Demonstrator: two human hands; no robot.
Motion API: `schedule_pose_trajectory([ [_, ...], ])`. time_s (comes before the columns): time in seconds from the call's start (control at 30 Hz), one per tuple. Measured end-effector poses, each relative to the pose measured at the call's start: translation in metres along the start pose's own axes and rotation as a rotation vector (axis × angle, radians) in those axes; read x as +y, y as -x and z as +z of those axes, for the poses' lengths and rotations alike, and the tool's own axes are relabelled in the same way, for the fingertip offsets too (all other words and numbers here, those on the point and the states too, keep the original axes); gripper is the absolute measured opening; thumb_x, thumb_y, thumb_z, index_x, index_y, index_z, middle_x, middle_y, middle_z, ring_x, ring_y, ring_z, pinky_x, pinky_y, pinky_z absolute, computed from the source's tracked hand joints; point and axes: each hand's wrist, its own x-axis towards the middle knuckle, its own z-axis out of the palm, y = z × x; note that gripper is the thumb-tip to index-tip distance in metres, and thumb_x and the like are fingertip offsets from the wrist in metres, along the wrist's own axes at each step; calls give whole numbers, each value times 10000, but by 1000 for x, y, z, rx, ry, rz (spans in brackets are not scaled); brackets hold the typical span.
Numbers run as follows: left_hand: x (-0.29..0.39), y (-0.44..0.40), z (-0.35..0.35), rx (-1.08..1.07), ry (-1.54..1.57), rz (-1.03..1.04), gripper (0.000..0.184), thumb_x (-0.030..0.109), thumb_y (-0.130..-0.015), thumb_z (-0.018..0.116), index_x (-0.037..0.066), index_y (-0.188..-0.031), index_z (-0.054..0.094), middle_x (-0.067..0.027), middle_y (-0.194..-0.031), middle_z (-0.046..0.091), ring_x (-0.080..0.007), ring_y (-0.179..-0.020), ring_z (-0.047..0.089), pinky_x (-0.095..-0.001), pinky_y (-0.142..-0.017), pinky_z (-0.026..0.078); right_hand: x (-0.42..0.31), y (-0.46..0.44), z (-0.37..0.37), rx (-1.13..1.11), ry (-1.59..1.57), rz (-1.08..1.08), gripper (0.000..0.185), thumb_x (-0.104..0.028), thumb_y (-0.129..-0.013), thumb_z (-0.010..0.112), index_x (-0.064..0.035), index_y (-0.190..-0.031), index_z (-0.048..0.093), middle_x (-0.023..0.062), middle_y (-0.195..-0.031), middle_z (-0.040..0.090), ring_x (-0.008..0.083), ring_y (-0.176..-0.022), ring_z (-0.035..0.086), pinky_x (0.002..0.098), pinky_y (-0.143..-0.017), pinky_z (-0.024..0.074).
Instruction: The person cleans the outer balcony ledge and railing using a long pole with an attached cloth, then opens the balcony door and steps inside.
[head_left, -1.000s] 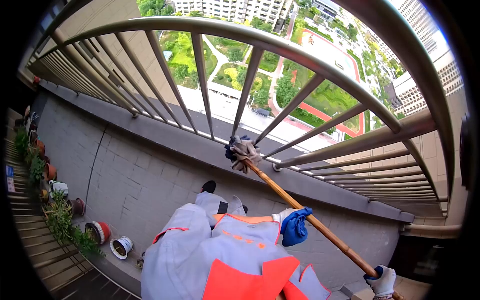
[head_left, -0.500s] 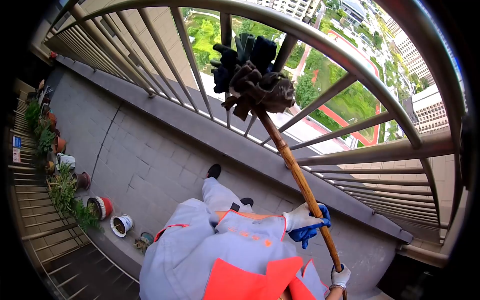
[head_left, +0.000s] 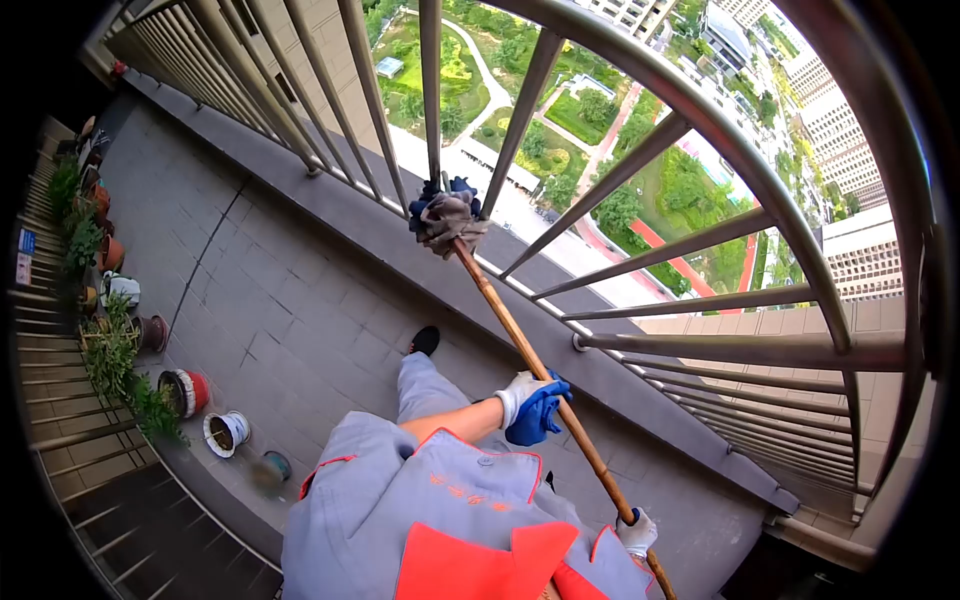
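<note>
A mop with a long wooden handle (head_left: 515, 335) runs diagonally across the view. Its head of dark and brownish-grey cloth strips (head_left: 450, 222) is at the foot of the metal railing, by the lower ends of two bars. My left hand (head_left: 535, 408), in a white glove with blue palm and fingers, is closed around the middle of the handle. Lower down, near the handle's bottom end, my right hand (head_left: 637, 532) grips it in a similar glove. Whether the cloth presses on the bars or the lower rail, I cannot tell.
The curved railing (head_left: 700, 90) rises from a grey ledge (head_left: 350, 220), with buildings and greenery far below. Several potted plants, including a red and white pot (head_left: 185, 393) and a white pot (head_left: 227, 432), line another railing at left. My shoe (head_left: 425, 341) stands on the tiled floor (head_left: 290, 300).
The mop head has dropped from in front of the upper railing to the foot of the bars. Both hands have shifted left with the handle, still holding it.
</note>
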Motion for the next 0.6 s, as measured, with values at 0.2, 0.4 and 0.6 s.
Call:
schedule_pose_trajectory([
  [0.2,44,95,138,-367,-655,552,155,129,-842,638,42,-865,512,-41,-657,547,-82,-440,503,-271,-381,502,19,-31,18,237,-360,-28,86,-60,-667,668,-56,-679,583,137,-570,546,266,-507,547,360,-541,447],
  [0.4,28,64,98,-383,-641,554,126,118,-869,600,34,-879,506,-91,-842,643,-92,-637,601,-249,-512,505,37,-15,47,-52,-367,100,90,-144,-707,671,-67,-724,627,149,-631,596,315,-602,600,390,-598,472],
  [0.6,8,-17,-22,67,61,-6,172,257,-890,540,88,-897,568,-72,-783,633,-242,-798,629,-378,-681,522,-48,8,-20,-265,134,202,220,-318,-733,651,-101,-766,664,137,-709,647,327,-716,639,425,-665,495],
])
